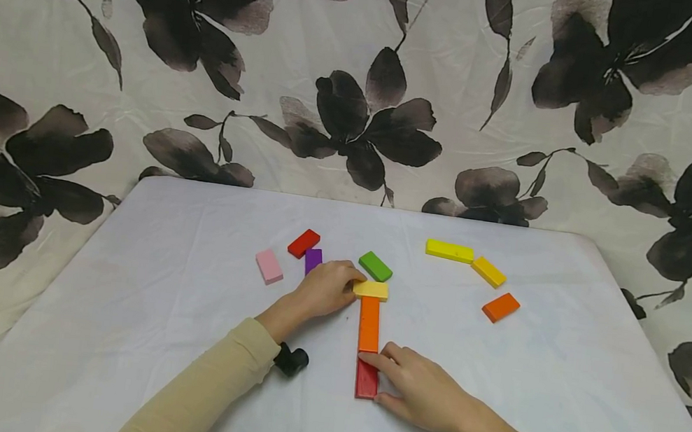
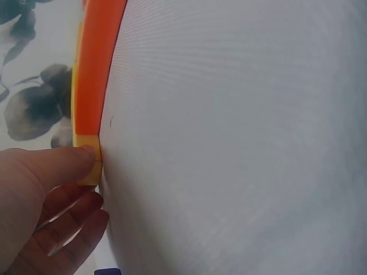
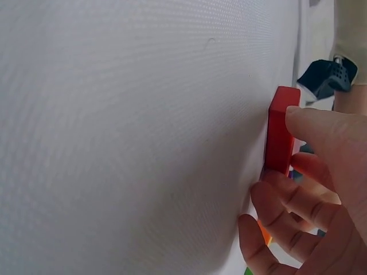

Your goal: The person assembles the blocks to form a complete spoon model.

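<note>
A light yellow block (image 1: 371, 290) lies crosswise at the far end of a straight row. My left hand (image 1: 330, 287) pinches its left end, the thumb (image 2: 71, 163) pressed to its near side. Butted against that block is an orange block (image 1: 370, 324), followed by a red block (image 1: 367, 380) closest to me. My right hand (image 1: 425, 390) holds the red block between the thumb, at its near end, and the index finger, by the seam with the orange one. In the right wrist view the red block (image 3: 280, 137) shows its end and one side, with the other fingers spread beyond.
Beyond the left hand lie a purple block (image 1: 313, 260), a red block (image 1: 304, 243) and a pink block (image 1: 269, 266). A green block (image 1: 375, 265) sits just past the row. To the right are two yellow blocks (image 1: 449, 251) and an orange block (image 1: 500, 307). Flowered cloth (image 1: 361, 70) hangs behind the table.
</note>
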`<state>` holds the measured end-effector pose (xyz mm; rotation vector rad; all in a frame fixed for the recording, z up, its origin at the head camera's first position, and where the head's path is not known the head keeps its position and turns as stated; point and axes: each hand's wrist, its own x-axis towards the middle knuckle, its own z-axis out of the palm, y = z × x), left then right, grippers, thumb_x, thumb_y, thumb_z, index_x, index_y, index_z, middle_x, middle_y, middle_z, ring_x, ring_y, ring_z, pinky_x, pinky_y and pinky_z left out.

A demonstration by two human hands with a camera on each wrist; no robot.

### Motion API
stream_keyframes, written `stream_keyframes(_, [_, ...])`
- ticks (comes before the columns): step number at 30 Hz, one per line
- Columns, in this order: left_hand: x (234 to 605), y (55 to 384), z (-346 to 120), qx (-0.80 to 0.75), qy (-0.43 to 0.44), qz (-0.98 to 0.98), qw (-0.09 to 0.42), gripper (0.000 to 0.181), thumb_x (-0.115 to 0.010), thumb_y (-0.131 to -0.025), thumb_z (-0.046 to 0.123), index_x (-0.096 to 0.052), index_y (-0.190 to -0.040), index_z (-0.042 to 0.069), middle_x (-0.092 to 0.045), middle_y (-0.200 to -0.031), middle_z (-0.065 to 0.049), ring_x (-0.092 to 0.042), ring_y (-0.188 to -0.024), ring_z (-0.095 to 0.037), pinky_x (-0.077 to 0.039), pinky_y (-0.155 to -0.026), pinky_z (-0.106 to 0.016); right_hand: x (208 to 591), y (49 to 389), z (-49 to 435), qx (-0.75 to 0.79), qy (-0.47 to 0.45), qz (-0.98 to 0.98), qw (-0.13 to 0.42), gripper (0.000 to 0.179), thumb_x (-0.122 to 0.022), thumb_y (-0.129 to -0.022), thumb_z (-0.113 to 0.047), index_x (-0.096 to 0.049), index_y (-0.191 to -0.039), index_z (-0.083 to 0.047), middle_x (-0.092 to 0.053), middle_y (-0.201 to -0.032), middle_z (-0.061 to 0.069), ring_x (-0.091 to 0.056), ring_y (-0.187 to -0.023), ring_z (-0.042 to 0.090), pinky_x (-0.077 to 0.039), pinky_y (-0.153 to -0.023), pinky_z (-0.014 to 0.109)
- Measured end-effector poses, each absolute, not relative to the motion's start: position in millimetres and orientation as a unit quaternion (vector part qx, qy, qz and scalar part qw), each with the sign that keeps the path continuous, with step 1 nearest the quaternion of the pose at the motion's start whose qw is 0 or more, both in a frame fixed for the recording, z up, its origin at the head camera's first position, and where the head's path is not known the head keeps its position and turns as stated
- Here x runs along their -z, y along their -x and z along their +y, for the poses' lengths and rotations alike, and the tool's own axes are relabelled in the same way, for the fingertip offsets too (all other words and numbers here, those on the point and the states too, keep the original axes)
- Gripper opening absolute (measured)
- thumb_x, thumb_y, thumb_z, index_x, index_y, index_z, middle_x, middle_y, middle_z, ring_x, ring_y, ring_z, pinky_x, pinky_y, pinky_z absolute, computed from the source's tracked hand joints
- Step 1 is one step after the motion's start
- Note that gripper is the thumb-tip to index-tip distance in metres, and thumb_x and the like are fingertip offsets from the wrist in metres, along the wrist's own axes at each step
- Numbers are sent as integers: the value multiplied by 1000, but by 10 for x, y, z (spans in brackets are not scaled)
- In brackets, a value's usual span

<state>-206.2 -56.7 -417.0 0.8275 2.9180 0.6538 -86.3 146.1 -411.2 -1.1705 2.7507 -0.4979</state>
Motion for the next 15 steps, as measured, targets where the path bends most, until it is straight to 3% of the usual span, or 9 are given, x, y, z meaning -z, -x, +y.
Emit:
stream_keyframes(10, [4174, 2066, -572, -215, -267, 939, 14, 31, -68, -81, 8, -66, -112, 5, -66, -101, -6, -57, -81, -14, -51, -80, -25, 4107, 870, 1463, 168, 384, 906, 53, 51, -68, -82, -25, -52, -130, -17, -52, -97, -6, -43, -75, 3, -40, -64, 13])
stream_keyframes(15, [4169, 2053, -582, -216, -268, 939, 18, 36, -68, -81, 9, -64, -117, 6, -64, -109, -6, -59, -87, -15, -51, -84, -27, 4090, 856, 1481, 169, 380, 907, 62, 54, -67, -83, -29, -49, -132, -19, -53, -98, -6, -45, -77, 3, -42, -66, 15])
